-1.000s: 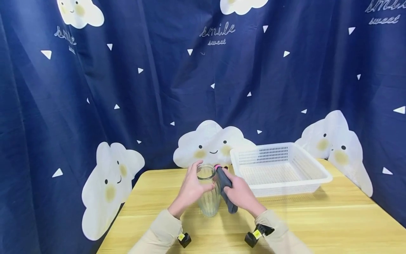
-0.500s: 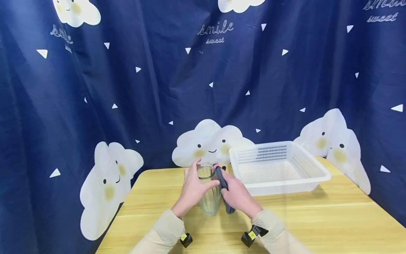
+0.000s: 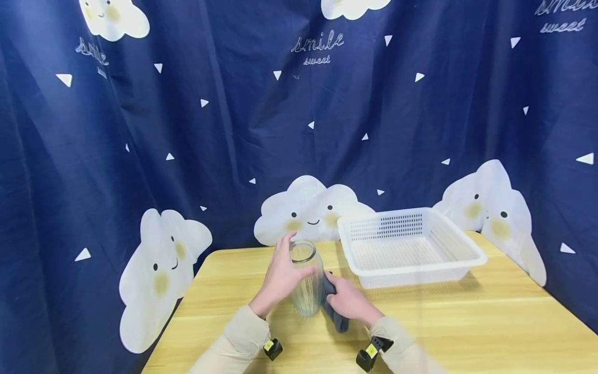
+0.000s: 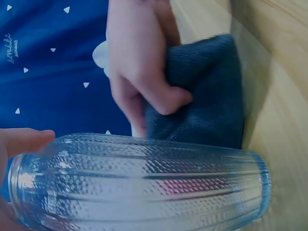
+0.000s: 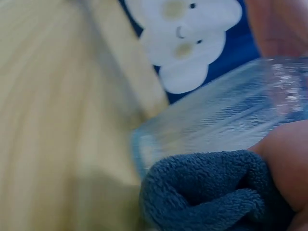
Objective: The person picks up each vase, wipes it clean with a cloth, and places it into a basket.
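Note:
A clear ribbed glass vase [image 3: 307, 293] stands upright on the wooden table. My left hand [image 3: 282, 275] grips it near the mouth, thumb in front and fingers round the far side. In my right hand [image 3: 348, 298] is a folded dark grey cloth [image 3: 335, 314], held against the vase's right side. The left wrist view shows the cloth [image 4: 207, 91] bunched under the right thumb, beside the textured glass [image 4: 144, 178]. A pink patch shows through the glass there. Up close in the right wrist view, the fluffy cloth [image 5: 207, 187] overlaps the vase's lower part [image 5: 192, 130].
A white perforated plastic basket [image 3: 411, 270] sits at the back right of the table [image 3: 448, 327]. Behind the table hangs a dark blue curtain [image 3: 261, 130] printed with clouds and triangles. Black cameras [image 3: 272, 349] are strapped at both wrists.
My right hand and the cloth have slid down along the vase's right side. The pink edge that showed near the rim is no longer visible in the head view. My left hand keeps its grip.

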Demonstrator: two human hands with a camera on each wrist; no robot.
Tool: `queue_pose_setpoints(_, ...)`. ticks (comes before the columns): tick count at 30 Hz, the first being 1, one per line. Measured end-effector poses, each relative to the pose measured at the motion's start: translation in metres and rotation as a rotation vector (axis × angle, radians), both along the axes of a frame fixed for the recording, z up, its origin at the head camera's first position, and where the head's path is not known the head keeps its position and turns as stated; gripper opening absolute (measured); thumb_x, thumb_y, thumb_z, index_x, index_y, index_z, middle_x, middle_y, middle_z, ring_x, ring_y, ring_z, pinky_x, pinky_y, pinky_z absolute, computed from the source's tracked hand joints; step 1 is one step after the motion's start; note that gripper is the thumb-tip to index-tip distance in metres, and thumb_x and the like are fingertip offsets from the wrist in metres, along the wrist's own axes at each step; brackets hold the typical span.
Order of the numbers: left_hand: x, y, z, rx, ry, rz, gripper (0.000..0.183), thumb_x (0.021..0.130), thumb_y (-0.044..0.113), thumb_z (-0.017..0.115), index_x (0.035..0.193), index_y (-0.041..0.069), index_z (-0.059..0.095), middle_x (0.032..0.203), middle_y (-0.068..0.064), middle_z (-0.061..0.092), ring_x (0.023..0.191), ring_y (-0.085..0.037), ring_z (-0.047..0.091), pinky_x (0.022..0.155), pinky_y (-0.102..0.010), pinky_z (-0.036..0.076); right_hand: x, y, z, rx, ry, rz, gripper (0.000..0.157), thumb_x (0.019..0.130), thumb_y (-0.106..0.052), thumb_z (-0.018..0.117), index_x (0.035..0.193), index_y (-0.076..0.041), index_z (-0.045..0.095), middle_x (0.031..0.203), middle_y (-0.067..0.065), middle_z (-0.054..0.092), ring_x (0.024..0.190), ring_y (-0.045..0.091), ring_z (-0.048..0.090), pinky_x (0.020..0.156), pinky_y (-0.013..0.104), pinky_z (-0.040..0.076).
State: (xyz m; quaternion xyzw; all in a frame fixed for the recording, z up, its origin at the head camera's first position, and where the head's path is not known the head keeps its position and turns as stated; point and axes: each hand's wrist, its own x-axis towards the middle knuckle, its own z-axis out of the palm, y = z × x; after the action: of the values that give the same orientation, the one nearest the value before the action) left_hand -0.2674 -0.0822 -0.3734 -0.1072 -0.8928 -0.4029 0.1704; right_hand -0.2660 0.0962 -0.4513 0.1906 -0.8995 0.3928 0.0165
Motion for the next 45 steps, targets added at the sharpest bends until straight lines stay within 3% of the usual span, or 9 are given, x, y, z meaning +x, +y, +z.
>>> queue_pose_setpoints(8, 0.0, 0.0, 0.005, -0.081, -0.016, -0.037, 0.096, 0.059, 0.028, 0.076, 0.142, 0.034, 0.028, 0.135, 0.002, 0.039, 0.12, -0.018, 0.033, 0.093, -0.042, 0.038, 0.008, 0.006, 0.073, -0.094, 0.107, -0.071, 0.068, 0.078, -0.002, 0.055, 0.141, -0.019, 0.039, 0.111, 0.017, 0.061, 0.061, 0.014, 0.056, 0.054, 0.029, 0.046)
queue_pose_setpoints(12, 0.001, 0.002, 0.004, -0.06, -0.04, -0.016, 0.098, 0.055, 0.031, 0.077, 0.14, 0.036, 0.028, 0.131, 0.0, 0.034, 0.117, -0.019, 0.037, 0.091, -0.041, 0.039, 0.01, 0.003, 0.091, -0.011, 0.209, -0.058, 0.068, 0.078, -0.003, 0.056, 0.141, -0.022, 0.039, 0.109, 0.008, 0.062, 0.064, 0.013, 0.054, 0.056, 0.028, 0.045)
queue_pose_setpoints(15, 0.001, 0.003, 0.002, -0.044, -0.039, 0.004, 0.096, 0.058, 0.043, 0.081, 0.139, 0.036, 0.028, 0.126, -0.001, 0.032, 0.116, -0.019, 0.039, 0.092, -0.04, 0.04, 0.008, 0.002, 0.086, 0.043, 0.218, -0.037, 0.068, 0.079, -0.003, 0.056, 0.142, -0.021, 0.037, 0.108, 0.009, 0.062, 0.066, 0.012, 0.054, 0.056, 0.027, 0.044)
queue_pose_setpoints(19, 0.001, 0.001, -0.001, -0.037, -0.021, 0.021, 0.094, 0.063, 0.054, 0.078, 0.14, 0.031, 0.028, 0.126, -0.001, 0.034, 0.116, -0.019, 0.039, 0.091, -0.04, 0.04, 0.001, 0.001, 0.063, 0.02, 0.143, 0.006, 0.068, 0.081, -0.001, 0.054, 0.143, -0.016, 0.034, 0.104, 0.016, 0.063, 0.064, 0.012, 0.056, 0.054, 0.027, 0.046)
queue_pose_setpoints(25, 0.002, -0.005, 0.003, -0.072, -0.008, 0.049, 0.099, 0.062, 0.051, 0.079, 0.143, 0.025, 0.028, 0.136, 0.0, 0.039, 0.121, -0.021, 0.042, 0.094, -0.044, 0.038, -0.001, 0.0, 0.02, 0.127, 0.042, 0.068, 0.063, 0.082, -0.006, 0.054, 0.141, -0.002, 0.034, 0.114, 0.025, 0.06, 0.067, 0.011, 0.059, 0.057, 0.025, 0.047)
queue_pose_setpoints(30, 0.0, -0.007, 0.005, -0.071, -0.035, 0.004, 0.096, 0.065, 0.044, 0.078, 0.143, 0.029, 0.025, 0.14, 0.002, 0.037, 0.123, -0.022, 0.043, 0.095, -0.045, 0.039, 0.001, -0.002, 0.001, 0.173, 0.014, 0.072, 0.062, 0.082, -0.007, 0.053, 0.141, 0.0, 0.034, 0.122, 0.026, 0.055, 0.067, 0.01, 0.058, 0.057, 0.024, 0.046)
queue_pose_setpoints(36, -0.004, -0.007, 0.001, -0.061, -0.015, -0.025, 0.093, 0.062, 0.033, 0.076, 0.142, 0.024, 0.028, 0.134, -0.002, 0.037, 0.117, -0.021, 0.045, 0.092, -0.041, 0.041, 0.0, -0.001, 0.009, 0.118, 0.028, 0.047, 0.063, 0.08, -0.006, 0.054, 0.14, -0.003, 0.037, 0.12, 0.023, 0.057, 0.073, 0.014, 0.057, 0.064, 0.029, 0.046)
queue_pose_setpoints(40, -0.004, -0.005, -0.004, -0.03, 0.004, -0.024, 0.093, 0.064, 0.044, 0.078, 0.141, 0.024, 0.029, 0.127, -0.002, 0.035, 0.115, -0.023, 0.046, 0.089, -0.04, 0.042, 0.001, 0.001, 0.03, 0.059, 0.079, 0.005, 0.066, 0.077, -0.005, 0.055, 0.141, -0.008, 0.038, 0.112, 0.021, 0.06, 0.07, 0.015, 0.055, 0.059, 0.029, 0.045)
queue_pose_setpoints(45, -0.005, -0.004, -0.007, -0.039, 0.054, 0.016, 0.089, 0.064, 0.058, 0.074, 0.137, 0.025, 0.034, 0.122, 0.003, 0.04, 0.115, -0.016, 0.039, 0.091, -0.036, 0.039, 0.006, 0.003, 0.065, 0.018, 0.171, -0.039, 0.068, 0.077, -0.004, 0.055, 0.142, -0.018, 0.038, 0.098, 0.012, 0.063, 0.059, 0.01, 0.053, 0.051, 0.027, 0.044)
